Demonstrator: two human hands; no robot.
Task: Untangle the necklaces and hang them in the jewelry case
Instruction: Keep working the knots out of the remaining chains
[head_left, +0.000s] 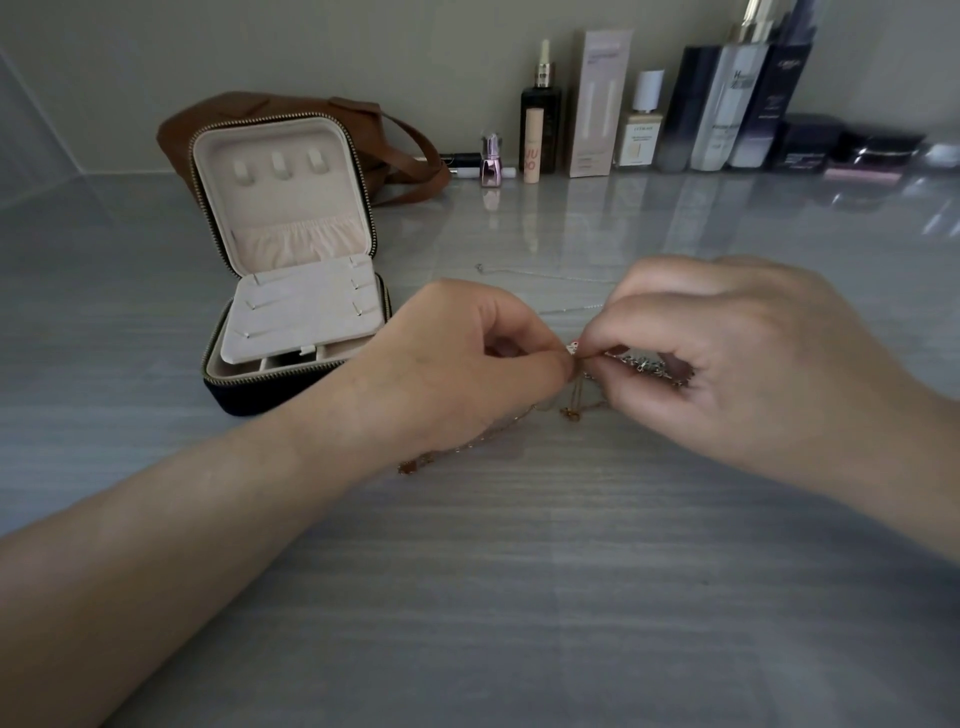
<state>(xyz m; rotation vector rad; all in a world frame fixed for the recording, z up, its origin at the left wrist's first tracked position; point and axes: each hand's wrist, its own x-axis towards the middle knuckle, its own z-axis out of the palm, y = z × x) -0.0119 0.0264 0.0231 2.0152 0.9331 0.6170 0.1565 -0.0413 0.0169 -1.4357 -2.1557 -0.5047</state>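
Necklaces (577, 364): a tangled bunch held just above the counter at the centre of the frame, between the two hands, right of the jewelry case and apart from it.
Left hand (457, 353): comes in from the lower left; its grip is pressed together, thumb and forefinger pinching the necklaces at the knot, the other fingers curled under.
Right hand (727, 353): comes in from the right edge; its grip pinches the same knot with thumb and forefinger, tip to tip with the left, while the curled fingers hold a bunched silver link chain (648, 367).
Gold chain (470, 440): hangs from the knot and trails along the counter toward the lower left, passing under the left wrist.
Thin silver chain (545, 275): lies stretched on the counter just behind the hands; its right end is hidden by the right hand.
Jewelry case (260, 387): stands open left of centre, dark outside, pale lining, lid upright.
Lid: three hooks (283, 165) in a row near the top, a gathered pocket (298, 236) below them; nothing hangs on the hooks.
Base: a pale flap (306, 312) lies tilted over the compartments.
Brown bag (415, 171): slumped behind the case at the wall, upper left.
Cosmetics (597, 104): bottles, boxes and jars lined along the wall in the upper right.
Counter (519, 597): grey, streaked, glossy, with reflections of the bottles.
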